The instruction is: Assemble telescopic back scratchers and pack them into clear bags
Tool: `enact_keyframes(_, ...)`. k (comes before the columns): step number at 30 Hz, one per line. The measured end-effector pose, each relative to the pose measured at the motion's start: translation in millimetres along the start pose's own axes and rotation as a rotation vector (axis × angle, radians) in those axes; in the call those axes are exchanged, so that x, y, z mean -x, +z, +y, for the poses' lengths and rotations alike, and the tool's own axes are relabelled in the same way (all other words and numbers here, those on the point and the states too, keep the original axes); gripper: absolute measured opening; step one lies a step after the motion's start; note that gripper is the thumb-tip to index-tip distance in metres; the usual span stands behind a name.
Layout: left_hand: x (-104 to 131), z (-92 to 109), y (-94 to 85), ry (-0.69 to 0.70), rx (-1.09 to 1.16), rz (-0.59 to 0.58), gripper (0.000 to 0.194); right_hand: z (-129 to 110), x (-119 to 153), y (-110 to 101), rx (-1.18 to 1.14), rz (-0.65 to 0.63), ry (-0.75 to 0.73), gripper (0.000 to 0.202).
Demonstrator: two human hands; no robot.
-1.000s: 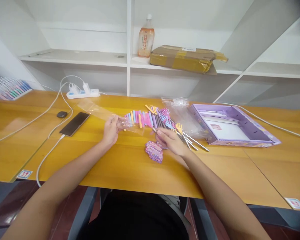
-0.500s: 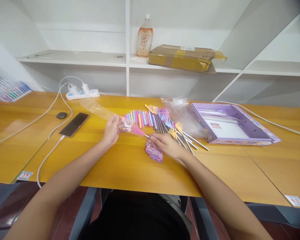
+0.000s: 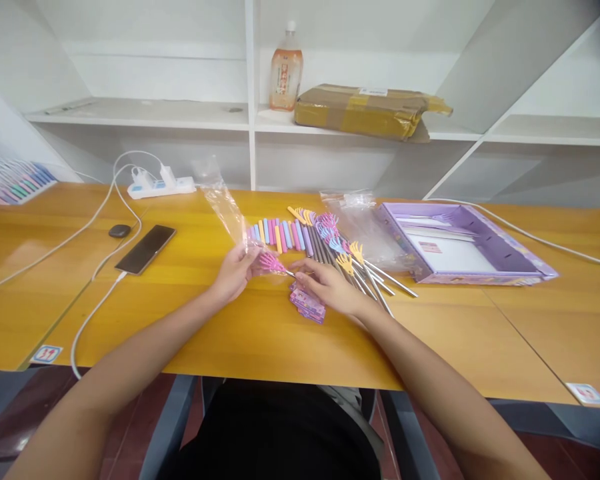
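L hand (image 3: pixel 237 272), just left of centre frame: thumb + fingers pinched narrow, holding the near end of a long clear plastic sleeve (image 3: pixel 225 203); sleeve slants to upper left, far end up in front of the white shelf unit (image 3: pixel 253 157). R hand (image 3: pixel 325 283), just right of centre: fingers closed round a thin silver metal rod (image 3: pixel 291 273), tip poking out to the left. Bright pink claw-shaped plastic head (image 3: pixel 271 263) sits on that tip, btwn the two hands, up against the sleeve's near end; can't tell how far inside the film it is.

Just beyond, mid-frame: row of short round pink, blue, yellow + purple tubes (image 3: pixel 279 237), side by side on the yellow-brown wooden table (image 3: pixel 260 347). Right of them, heap of multicoloured claw-headed rods (image 3: pixel 350 257), silver ends pointing to lower right. Under/beside R hand: small stack of purple-pink printed cards (image 3: pixel 307 305), partly hidden.

Right of heap: flat clear plastic bag (image 3: pixel 370 223), then lidless purple cardboard box (image 3: pixel 510 250) w/ white sheets inside. Left side of frame: dark flat phone (image 3: pixel 146 250) on a white cable, small black oval gadget (image 3: pixel 119 231) nr it, white power strip (image 3: pixel 163 189) behind.
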State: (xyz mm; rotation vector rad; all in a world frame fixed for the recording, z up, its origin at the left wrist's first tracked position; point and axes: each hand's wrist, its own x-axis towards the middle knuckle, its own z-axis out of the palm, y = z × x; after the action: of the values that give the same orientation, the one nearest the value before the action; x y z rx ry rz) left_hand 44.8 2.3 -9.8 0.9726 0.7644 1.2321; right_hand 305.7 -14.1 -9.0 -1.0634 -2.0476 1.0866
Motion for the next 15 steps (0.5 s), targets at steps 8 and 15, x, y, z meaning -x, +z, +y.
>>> enact_keyframes(8, -15, 13, -13.4, 0.143, 0.106, 0.181, 0.024, -6, 2, -3, 0.094, 0.001, -0.033, 0.031)
enact_keyframes(15, 0, 4, -1.2, 0.063, 0.101, 0.05, 0.04, -1, 0, 0, 0.103, 0.031, -0.042, 0.027)
